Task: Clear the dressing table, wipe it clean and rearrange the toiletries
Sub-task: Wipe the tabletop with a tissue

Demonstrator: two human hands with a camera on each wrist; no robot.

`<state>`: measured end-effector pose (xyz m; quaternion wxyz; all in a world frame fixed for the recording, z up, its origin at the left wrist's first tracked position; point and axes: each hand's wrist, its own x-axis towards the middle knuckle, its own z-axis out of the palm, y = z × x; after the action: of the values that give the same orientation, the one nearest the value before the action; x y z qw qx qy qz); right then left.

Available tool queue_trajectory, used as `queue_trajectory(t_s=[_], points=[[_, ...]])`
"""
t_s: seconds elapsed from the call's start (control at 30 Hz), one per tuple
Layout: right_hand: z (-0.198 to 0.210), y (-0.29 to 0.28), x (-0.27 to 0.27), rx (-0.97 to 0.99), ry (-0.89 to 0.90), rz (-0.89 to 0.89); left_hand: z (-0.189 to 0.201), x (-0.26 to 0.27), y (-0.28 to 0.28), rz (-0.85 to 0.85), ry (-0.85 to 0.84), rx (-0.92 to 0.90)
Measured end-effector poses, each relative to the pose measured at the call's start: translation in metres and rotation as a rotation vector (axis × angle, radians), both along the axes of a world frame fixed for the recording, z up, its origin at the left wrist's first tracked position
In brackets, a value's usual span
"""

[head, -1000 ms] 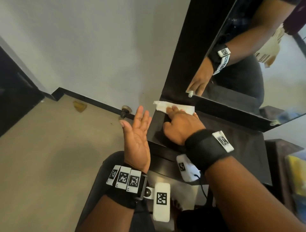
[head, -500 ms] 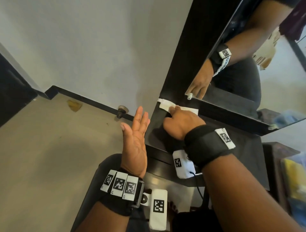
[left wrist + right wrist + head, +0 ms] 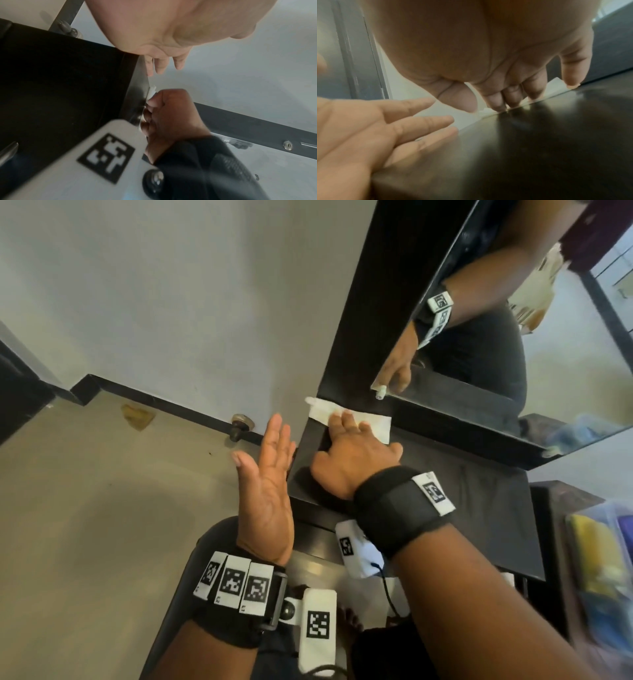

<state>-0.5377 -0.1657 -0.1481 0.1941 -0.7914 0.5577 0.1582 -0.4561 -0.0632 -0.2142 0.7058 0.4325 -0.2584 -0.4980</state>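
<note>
- Two hands at frame centre: right hand [image 3: 356, 463] presses tissue [image 3: 371, 424] flat-fingered at table [image 3: 479, 494] back-left corner.
- Left hand [image 3: 267, 491], fingers straight, empty, beside left edge.
- No readable writing.

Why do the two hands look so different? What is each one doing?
The right hand lies palm down on the dark table, fingers pressing a white tissue by the mirror; the left hand touches no tissue. The right hand is over the tabletop; the left hand is beside the table's left edge, palm turned sideways, fingers straight. Both wear black wristbands with tags.
</note>
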Motion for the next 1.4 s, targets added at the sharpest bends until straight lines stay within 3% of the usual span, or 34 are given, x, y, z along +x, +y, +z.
queue_trajectory(t_s=[0.23, 0.37, 0.53, 0.83, 0.97, 1.1, 1.23, 1.33, 1.4], points=[[0.008, 0.077, -0.02, 0.022, -0.04, 0.25, 0.0, 0.001, 0.0, -0.045, 0.064, -0.032], [0.007, 0.1, -0.048, 0.038, -0.081, 0.283, -0.005, -0.002, -0.001, -0.014, 0.02, -0.058], [0.003, 0.096, -0.108, 0.027, -0.055, 0.141, -0.018, -0.001, -0.004, 0.015, -0.053, -0.052], [0.001, 0.091, -0.234, -0.156, -0.02, -0.349, -0.01, -0.022, 0.004, 0.154, -0.271, 0.04], [-0.009, 0.08, -0.255, -0.331, -0.008, -0.375, 0.002, -0.053, 0.012, 0.286, -0.476, 0.068], [-0.013, 0.076, -0.263, -0.376, -0.072, -0.293, 0.01, -0.072, 0.017, 0.384, -0.6, 0.146], [-0.017, 0.08, -0.283, -0.374, -0.283, -0.273, 0.02, -0.089, 0.024, 0.389, -0.74, 0.163], [-0.008, 0.088, -0.306, -0.341, -0.757, -0.439, 0.026, -0.102, 0.028, 0.362, -0.832, 0.165], [0.001, 0.096, -0.322, -0.216, -1.126, -0.583, 0.029, -0.11, 0.028, 0.338, -0.884, 0.17]])
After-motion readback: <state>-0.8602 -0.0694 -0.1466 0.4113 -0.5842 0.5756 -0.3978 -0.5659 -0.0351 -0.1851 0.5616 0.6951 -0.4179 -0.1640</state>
